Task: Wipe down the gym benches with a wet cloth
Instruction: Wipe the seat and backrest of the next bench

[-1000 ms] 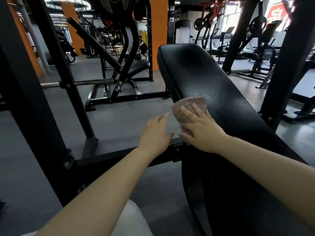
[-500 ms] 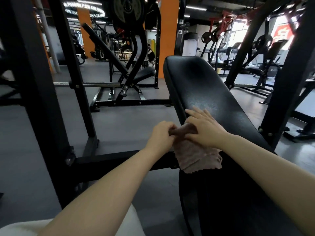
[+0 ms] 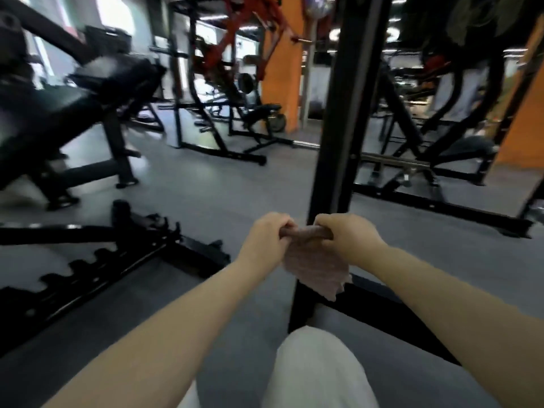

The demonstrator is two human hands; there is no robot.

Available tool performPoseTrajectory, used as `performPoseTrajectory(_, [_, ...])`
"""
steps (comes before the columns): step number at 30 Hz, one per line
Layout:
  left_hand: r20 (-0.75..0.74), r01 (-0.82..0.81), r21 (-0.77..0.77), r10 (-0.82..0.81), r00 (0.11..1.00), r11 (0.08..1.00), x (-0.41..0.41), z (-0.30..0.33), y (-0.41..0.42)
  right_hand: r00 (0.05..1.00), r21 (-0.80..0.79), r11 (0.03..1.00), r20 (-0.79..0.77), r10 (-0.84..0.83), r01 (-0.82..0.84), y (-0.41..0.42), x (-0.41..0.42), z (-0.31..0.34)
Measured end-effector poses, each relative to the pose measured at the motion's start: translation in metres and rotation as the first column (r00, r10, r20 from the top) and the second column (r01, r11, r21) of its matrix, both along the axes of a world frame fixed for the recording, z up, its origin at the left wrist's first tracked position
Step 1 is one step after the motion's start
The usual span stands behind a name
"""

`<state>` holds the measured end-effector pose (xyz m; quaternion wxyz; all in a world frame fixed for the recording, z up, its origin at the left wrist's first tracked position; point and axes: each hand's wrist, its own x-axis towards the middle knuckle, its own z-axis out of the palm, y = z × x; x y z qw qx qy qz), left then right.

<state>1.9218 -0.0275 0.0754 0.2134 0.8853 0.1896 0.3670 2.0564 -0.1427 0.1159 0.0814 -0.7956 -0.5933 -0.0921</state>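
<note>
Together, left hand (image 3: 266, 237) and right hand (image 3: 347, 238) curled, pinching top edge of pinkish cloth (image 3: 316, 265) in mid-air. Top edge stretched left to right; rest hanging downward before black upright post (image 3: 338, 136). Padded bench (image 3: 53, 113) well apart, far left, blurred.

The cloth (image 3: 316, 265) was a pinkish-brown rag, bunched along its top edge and hanging loose in the air with a ragged lower corner. A black padded bench (image 3: 53, 113) stood well apart at the far left, blurred.
</note>
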Motion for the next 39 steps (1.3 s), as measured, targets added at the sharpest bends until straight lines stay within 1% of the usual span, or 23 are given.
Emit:
performPoseTrajectory(3, [-0.018,-0.155,-0.006,0.154,0.988,0.988,-0.063,0.0,0.067,0.986,0.034,0.985,0.0,0.169,-0.169,0.088,-0.046,-0.004])
performPoseTrajectory(7, [-0.002,-0.357,0.016,0.358,0.934,0.934,-0.142,0.004,0.148,0.935,0.065,0.933,-0.015,0.355,-0.353,0.198,-0.108,-0.003])
performPoseTrajectory(12, [0.044,-0.52,0.052,0.518,0.854,0.853,-0.234,0.024,0.215,0.849,0.129,0.845,-0.035,0.526,-0.519,0.299,-0.187,0.013])
performPoseTrajectory(16, [0.144,-0.628,-0.011,0.623,0.769,0.778,-0.304,0.032,0.242,0.757,0.182,0.769,-0.145,0.637,-0.613,0.352,-0.255,0.028])
performPoseTrajectory(19, [0.2,-0.714,-0.001,0.699,0.686,0.701,-0.36,0.036,0.26,0.707,0.218,0.727,-0.174,0.685,-0.651,0.385,-0.31,0.035])
performPoseTrajectory(23, [0.178,-0.805,0.08,0.786,0.592,0.588,-0.435,0.034,0.283,0.624,0.214,0.677,-0.267,0.734,-0.704,0.417,-0.389,0.036])
performPoseTrajectory(25, [0.162,-0.835,0.062,0.82,0.548,0.546,-0.471,0.026,0.287,0.604,0.197,0.663,-0.286,0.744,-0.722,0.428,-0.428,0.031])
performPoseTrajectory(27, [0.152,-0.873,0.014,0.862,0.483,0.487,-0.502,0.016,0.288,0.589,0.184,0.647,-0.286,0.756,-0.74,0.439,-0.463,0.021])
performPoseTrajectory(29, [0.109,-0.897,-0.024,0.893,0.436,0.441,-0.53,0.002,0.29,0.565,0.166,0.623,-0.292,0.771,-0.764,0.447,-0.495,0.008])
performPoseTrajectory(31, [0.035,-0.918,-0.049,0.92,0.391,0.393,-0.554,-0.014,0.292,0.53,0.156,0.578,-0.265,0.806,-0.801,0.453,-0.524,-0.004])
performPoseTrajectory(33, [-0.009,-0.932,-0.043,0.933,0.36,0.359,-0.574,-0.032,0.291,0.512,0.134,0.539,-0.194,0.837,-0.831,0.457,-0.549,-0.015])
performPoseTrajectory(35, [-0.056,-0.944,-0.021,0.942,0.33,0.329,-0.588,-0.049,0.289,0.491,0.102,0.494,-0.052,0.869,-0.864,0.459,-0.568,-0.026])
performPoseTrajectory(37, [-0.129,-0.956,-0.01,0.948,0.292,0.293,-0.599,-0.067,0.287,0.429,0.106,0.417,0.139,0.893,-0.903,0.462,-0.583,-0.039])
performPoseTrajectory(38, [-0.14,-0.964,-0.017,0.954,0.267,0.267,-0.602,-0.074,0.286,0.41,0.123,0.392,0.21,0.888,-0.912,0.463,-0.589,-0.048])
performPoseTrajectory(39, [-0.124,-0.971,-0.019,0.963,0.241,0.24,-0.603,-0.079,0.285,0.405,0.117,0.388,0.262,0.876,-0.914,0.464,-0.593,-0.055])
